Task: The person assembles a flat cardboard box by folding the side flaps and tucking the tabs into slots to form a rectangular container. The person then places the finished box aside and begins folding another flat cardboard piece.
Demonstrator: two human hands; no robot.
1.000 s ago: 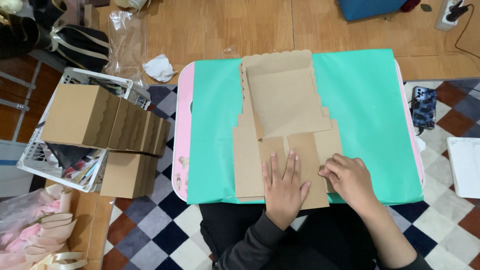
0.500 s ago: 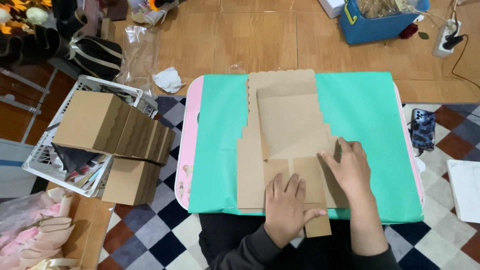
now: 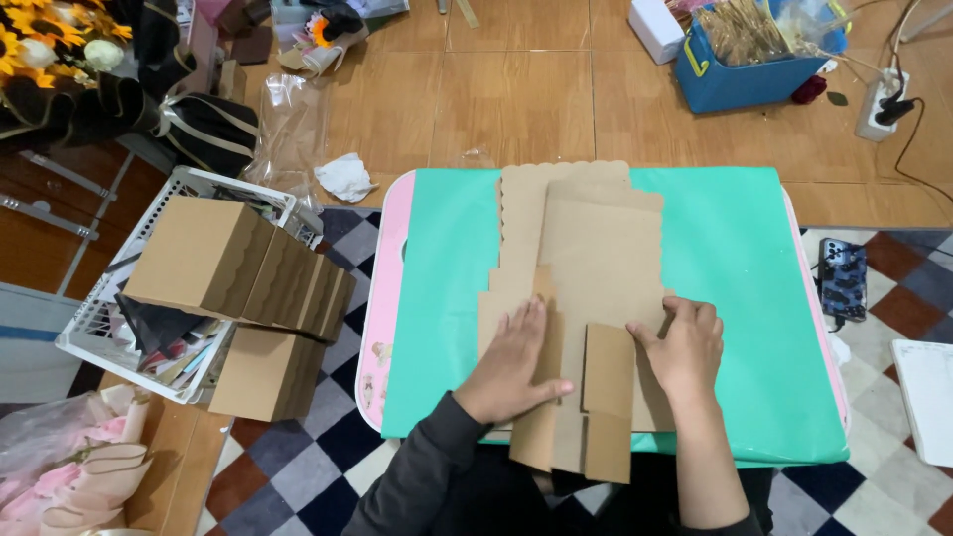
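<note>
On the green table (image 3: 754, 298), the left hand (image 3: 516, 362) lies flat and the right hand (image 3: 685, 347) lies fingers-spread, both pressing the light, stiff, creasable flat cardboard box blank (image 3: 596, 258), best gripped by its edges.

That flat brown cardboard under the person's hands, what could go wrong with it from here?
The cardboard sheet hangs past the near edge of the green table, so it might slip off toward the lap. The left hand and right hand press on separate flaps; uneven pressure could crease it crookedly. The stack of folded boxes leans on a white basket and might topple.
</note>
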